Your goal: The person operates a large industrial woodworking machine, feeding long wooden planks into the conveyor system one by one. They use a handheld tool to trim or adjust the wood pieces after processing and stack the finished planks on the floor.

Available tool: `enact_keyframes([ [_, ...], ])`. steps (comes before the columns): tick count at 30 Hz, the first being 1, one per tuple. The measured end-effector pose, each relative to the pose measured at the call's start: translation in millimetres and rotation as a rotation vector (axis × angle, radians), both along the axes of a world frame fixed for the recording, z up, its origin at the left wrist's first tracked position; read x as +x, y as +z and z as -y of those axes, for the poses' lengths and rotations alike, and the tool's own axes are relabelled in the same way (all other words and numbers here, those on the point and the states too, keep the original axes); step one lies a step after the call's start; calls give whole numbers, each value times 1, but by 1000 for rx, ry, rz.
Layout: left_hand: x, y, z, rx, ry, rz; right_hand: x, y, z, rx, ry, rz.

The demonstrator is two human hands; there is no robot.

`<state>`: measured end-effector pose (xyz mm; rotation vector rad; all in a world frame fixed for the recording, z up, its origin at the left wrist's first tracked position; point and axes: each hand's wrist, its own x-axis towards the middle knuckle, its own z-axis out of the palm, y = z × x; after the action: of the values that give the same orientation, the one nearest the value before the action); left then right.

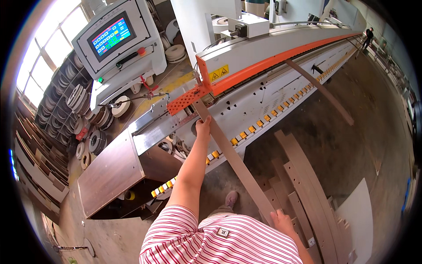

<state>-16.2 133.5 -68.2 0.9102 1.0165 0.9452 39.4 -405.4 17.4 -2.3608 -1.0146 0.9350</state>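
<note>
At upper left of the frame, a control panel (115,39) with a lit screen is being shown above rolls of edge banding (83,99). At centre, a long wooden strip (235,160) is being pressed by the left hand (203,127), fingers closed on its upper end, toward the orange guard (188,99) of the edge-banding machine (281,75). At lower right, its near end is being gripped by the right hand (281,218), beside stacked strips (307,185) lying on the floor
</note>
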Motion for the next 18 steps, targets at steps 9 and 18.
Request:
enact_keyframes([
  [9, 33, 30, 13, -201, -73, 168, 22, 20, -45, -17, 31, 229],
  [18, 49, 29, 5, -213, 17, 82, 50, 17, -53, -36, 38, 217],
])
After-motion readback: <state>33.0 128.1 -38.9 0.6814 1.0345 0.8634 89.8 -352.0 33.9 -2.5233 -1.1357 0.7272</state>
